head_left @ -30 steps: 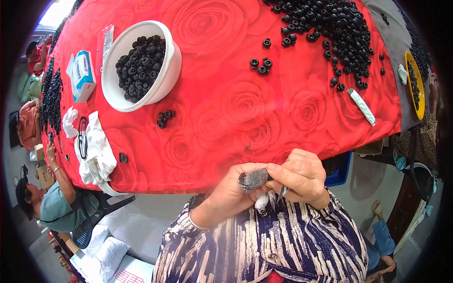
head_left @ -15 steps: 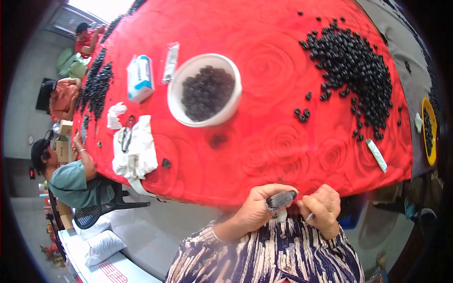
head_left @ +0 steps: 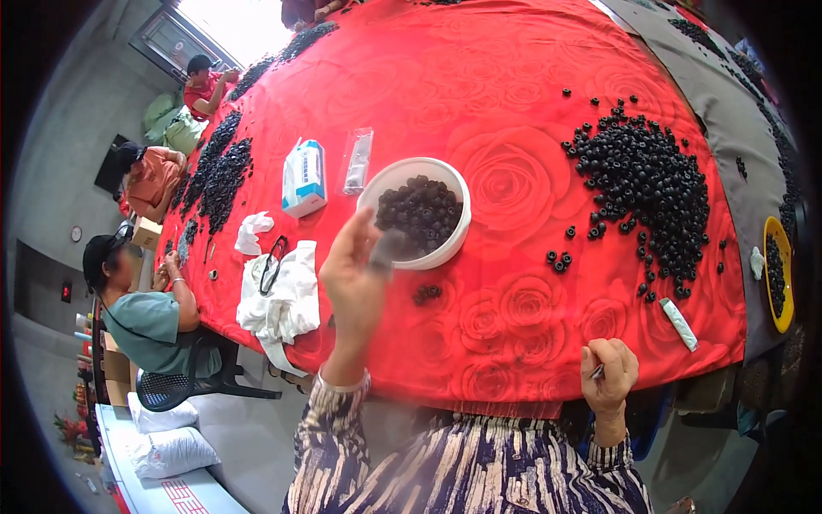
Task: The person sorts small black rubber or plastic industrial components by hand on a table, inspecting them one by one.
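Observation:
My left hand (head_left: 349,278) is raised beside the white bowl (head_left: 462,233), pinching a dark grey, roughly cylindrical piece (head_left: 391,250) that is smeared by motion. This piece covers part of the bowl's near left rim. Many small black ring-shaped parts (head_left: 419,214) lie inside the bowl. My right hand (head_left: 612,373) is closed at the table's near edge, around a thin tool with a small metal tip (head_left: 598,372). Its handle is hidden in the fist. Between the hands, a few black parts (head_left: 426,294) rest on the red cloth (head_left: 514,343).
A large heap of black parts (head_left: 642,171) spreads at the right, near a pale narrow stick (head_left: 678,325). White cloth (head_left: 278,295), a tissue pack (head_left: 305,178) and a clear wrapper (head_left: 358,161) lie left. A yellow tray (head_left: 777,274) stands far right. Several people sit along the left edge.
My left hand has moved from in front of my body up and left to the bowl, with the grey piece. My right hand has shifted slightly right. The view has shifted too.

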`<state>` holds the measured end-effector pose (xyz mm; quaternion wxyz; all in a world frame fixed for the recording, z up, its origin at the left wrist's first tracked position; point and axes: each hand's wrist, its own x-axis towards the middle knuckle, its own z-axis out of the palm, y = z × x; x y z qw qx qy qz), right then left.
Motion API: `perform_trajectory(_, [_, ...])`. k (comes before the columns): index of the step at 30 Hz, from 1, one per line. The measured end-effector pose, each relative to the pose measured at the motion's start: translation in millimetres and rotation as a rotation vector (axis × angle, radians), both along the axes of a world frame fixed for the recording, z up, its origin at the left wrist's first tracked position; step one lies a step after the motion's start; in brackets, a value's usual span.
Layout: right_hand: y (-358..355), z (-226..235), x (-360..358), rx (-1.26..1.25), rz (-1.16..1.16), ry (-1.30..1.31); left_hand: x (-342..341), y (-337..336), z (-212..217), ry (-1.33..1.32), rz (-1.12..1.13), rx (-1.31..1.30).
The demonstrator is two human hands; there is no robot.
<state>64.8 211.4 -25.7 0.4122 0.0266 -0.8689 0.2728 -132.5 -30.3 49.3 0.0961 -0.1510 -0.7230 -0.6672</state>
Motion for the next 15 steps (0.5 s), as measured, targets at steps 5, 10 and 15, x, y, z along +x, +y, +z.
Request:
perform_trajectory(5, [4,2,-1,-0.119,0.008,-0.115,76,0,35,0.557,-0.278,0.223])
perform_trajectory(10, [-1,2,-8,-0.201,-0.015,-0.124,126,10,65,0.562,-0.456,0.582])
perform_trajectory(15, [1,-5,-5,-0.199,-0.027,-0.141,137,7,95,0.622,-0.79,-0.053])
